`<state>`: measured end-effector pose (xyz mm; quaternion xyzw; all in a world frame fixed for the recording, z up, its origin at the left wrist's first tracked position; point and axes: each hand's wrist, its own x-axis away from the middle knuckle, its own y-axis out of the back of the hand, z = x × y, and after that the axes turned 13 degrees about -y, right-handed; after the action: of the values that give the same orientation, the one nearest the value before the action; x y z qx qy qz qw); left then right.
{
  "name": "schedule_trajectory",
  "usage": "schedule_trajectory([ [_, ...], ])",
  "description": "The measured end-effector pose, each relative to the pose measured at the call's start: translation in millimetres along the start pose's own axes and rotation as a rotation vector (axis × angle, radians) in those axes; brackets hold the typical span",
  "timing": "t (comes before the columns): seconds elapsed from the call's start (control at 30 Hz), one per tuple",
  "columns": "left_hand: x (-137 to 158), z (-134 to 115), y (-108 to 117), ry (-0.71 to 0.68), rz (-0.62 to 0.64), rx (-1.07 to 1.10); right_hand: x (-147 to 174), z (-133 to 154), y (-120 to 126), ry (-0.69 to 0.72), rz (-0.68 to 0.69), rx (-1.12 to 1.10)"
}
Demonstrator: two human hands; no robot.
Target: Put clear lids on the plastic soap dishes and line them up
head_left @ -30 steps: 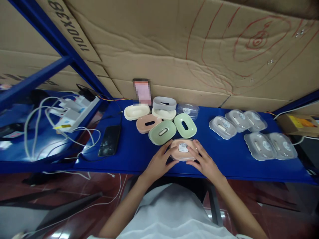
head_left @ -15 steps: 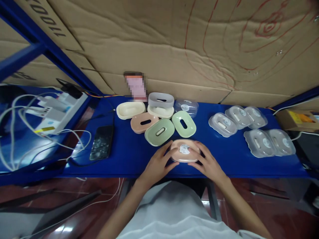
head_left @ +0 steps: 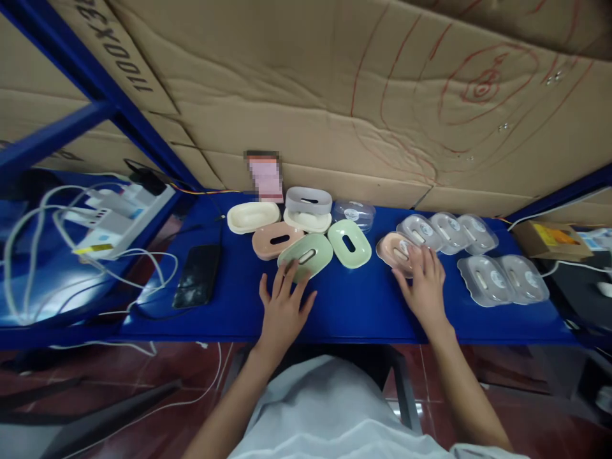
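Peach dish [head_left: 393, 247] against right hand [head_left: 424, 285]; left hand [head_left: 284, 310] well apart.

I see the blue table [head_left: 358, 312] well enough, with soft light that seems to come from above. Its left end has a big whitish shine. The clear lids [head_left: 478, 233] catch little glints. Under the table it gets dark, and the red floor [head_left: 191, 363] has a bright spot. The cardboard [head_left: 306, 83] turns dim in the top right corner. Things near the sides look stretched. Small labels [head_left: 354, 213] are too fuzzy for me to read. The upright screen [head_left: 266, 178] is all blocky squares.
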<state>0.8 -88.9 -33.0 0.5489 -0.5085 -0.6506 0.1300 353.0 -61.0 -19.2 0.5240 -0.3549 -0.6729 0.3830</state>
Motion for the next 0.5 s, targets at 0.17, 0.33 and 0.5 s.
schedule_trajectory([
  [0.17,10,13,10,-0.003,0.095,-0.024,-4,68,-8,0.320,0.148,-0.114],
  [0.33,23,20,15,0.067,0.081,-0.067,0,94,-19,0.470,0.318,-0.124],
  [0.5,17,25,12,0.104,0.041,-0.091,-13,80,-20,0.346,0.201,-0.060],
])
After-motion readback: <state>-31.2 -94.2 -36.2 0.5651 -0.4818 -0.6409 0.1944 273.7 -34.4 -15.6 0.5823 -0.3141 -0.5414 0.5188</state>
